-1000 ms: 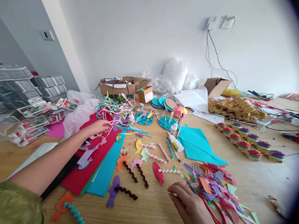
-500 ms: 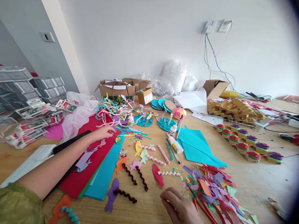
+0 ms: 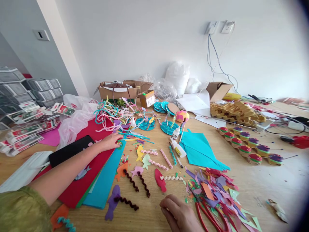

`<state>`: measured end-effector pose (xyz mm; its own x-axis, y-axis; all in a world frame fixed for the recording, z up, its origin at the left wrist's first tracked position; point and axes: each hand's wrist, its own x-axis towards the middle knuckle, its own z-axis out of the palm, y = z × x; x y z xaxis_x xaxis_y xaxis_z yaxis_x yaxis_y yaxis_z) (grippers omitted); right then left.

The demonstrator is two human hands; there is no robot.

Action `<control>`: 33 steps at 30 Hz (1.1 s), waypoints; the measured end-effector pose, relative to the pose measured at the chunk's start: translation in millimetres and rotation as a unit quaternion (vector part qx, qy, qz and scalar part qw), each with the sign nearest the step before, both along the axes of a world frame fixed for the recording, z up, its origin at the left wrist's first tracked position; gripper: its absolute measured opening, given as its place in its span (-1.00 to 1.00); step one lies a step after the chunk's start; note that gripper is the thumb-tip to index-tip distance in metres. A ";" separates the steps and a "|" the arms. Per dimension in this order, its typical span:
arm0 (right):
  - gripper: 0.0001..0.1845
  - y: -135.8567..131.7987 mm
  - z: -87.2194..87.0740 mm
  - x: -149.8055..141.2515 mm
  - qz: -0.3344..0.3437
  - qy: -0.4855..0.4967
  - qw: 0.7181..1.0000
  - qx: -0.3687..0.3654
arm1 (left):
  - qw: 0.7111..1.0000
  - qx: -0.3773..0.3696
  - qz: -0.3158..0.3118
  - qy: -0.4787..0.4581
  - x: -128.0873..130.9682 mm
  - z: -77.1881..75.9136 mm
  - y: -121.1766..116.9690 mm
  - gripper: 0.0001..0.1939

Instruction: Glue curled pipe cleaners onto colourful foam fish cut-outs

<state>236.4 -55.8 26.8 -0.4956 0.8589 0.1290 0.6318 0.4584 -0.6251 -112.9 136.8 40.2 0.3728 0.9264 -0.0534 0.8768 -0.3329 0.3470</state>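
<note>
My left hand point(image 3: 111, 141) reaches over the red sheet point(image 3: 70, 193), its fingers closed down on a small patterned green paper cutout point(image 3: 119, 144) by the sheet's far edge. Most of that cutout lies under the fingertips. At the front, my right hand point(image 3: 180, 212) rests with loosely curled fingers and nothing visible in them. Ahead of it lies a red paper fish point(image 3: 160, 180) with a white coiled pipe cleaner point(image 3: 172, 178). Purple point(image 3: 112, 203), orange point(image 3: 121, 170), pink point(image 3: 137, 171), mint point(image 3: 146, 161) and yellow point(image 3: 139, 153) fish lie between the hands, with coiled pipe cleaners.
Red-handled scissors point(image 3: 207, 212) lie among paper scraps point(image 3: 217, 193) at right. Beyond are a glue bottle point(image 3: 178, 149), blue sheets point(image 3: 202, 151) and painted egg-carton pieces point(image 3: 245, 149). A black phone point(image 3: 70, 151) and a pipe-cleaner pile point(image 3: 113, 112) are at left.
My left hand has moved from beside the pipe-cleaner pile onto the small green cutout, lower down and to the right. My right hand stays by the red fish. The view has turned slightly right.
</note>
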 end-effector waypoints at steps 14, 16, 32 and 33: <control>-0.77 0.7 -4.7 1.2 0.004 -0.027 0.999 -0.017 | 0.993 -0.072 0.048 -0.078 -5.4 -7.1 12.4 -0.72; -0.76 0.3 -4.7 1.2 0.004 -0.030 0.999 -0.023 | 0.987 -0.091 0.063 -0.117 -7.2 -6.5 13.5 -0.74; -0.79 5.6 21.3 -4.5 -0.005 0.001 0.996 -0.086 | 0.881 -0.170 0.155 -0.413 24.7 76.1 -44.5 -0.53; -0.79 6.7 23.3 -5.7 -0.009 0.013 0.996 -0.084 | 0.876 -0.174 0.154 -0.422 28.8 80.4 -49.2 -0.52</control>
